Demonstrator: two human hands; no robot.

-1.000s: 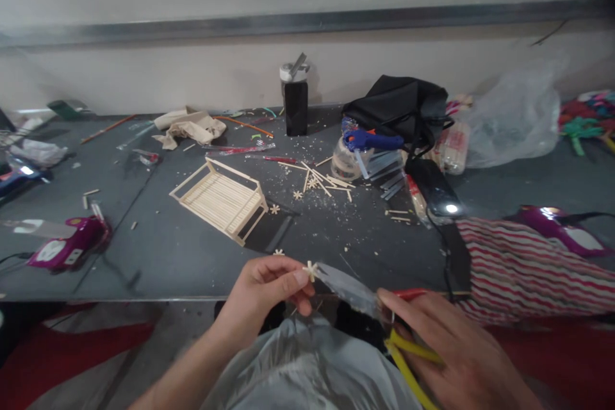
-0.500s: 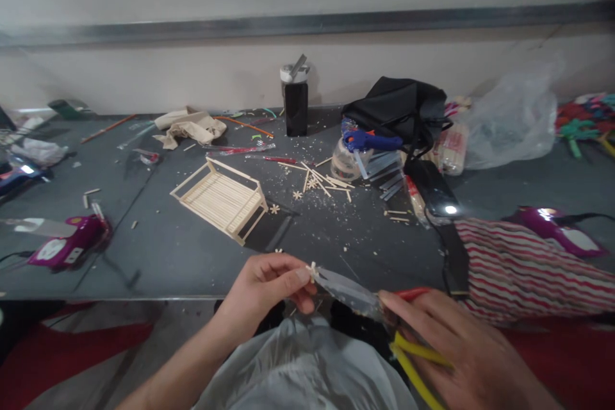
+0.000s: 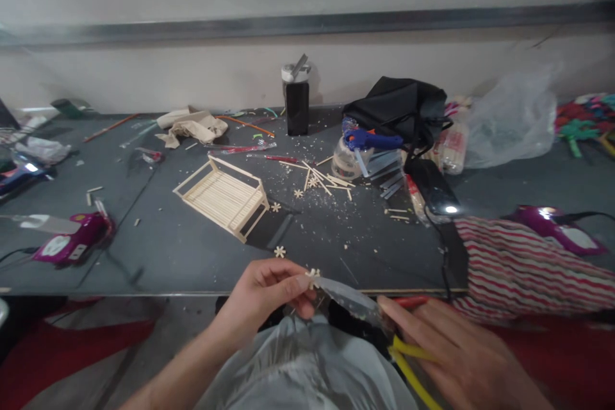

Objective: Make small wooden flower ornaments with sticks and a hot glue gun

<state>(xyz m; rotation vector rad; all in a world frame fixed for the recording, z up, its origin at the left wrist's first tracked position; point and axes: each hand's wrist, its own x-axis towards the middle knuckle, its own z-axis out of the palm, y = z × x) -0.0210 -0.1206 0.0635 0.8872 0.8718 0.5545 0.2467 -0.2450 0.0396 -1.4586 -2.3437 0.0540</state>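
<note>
Between its thumb and fingers, my left hand (image 3: 276, 288) pinches a small star-shaped wooden piece (image 3: 313, 278) just past the table's front edge. My right hand (image 3: 451, 339) is wrapped round a cutting tool with yellow and red handles (image 3: 413, 365). The tool's pale, blurred blades (image 3: 350, 295) reach left to the star piece; whether they touch it is unclear. Another star piece (image 3: 279, 252) lies on the table above my left hand. Farther back stands a small slatted wooden frame (image 3: 221, 197) with raised rails.
Thin sticks (image 3: 319, 178) and crumbs lie mid-table. Behind stand a black bottle (image 3: 296, 106) and a clear jar (image 3: 346, 160) with a blue glue gun (image 3: 372, 139) on it. Striped cloth (image 3: 519, 269) and a phone (image 3: 432, 186) are right, a purple device (image 3: 72, 240) left.
The star piece and blade tips sit slightly lower, and the blades have tilted a little. The table star above my left hand shows more fully. The view has shifted slightly.
</note>
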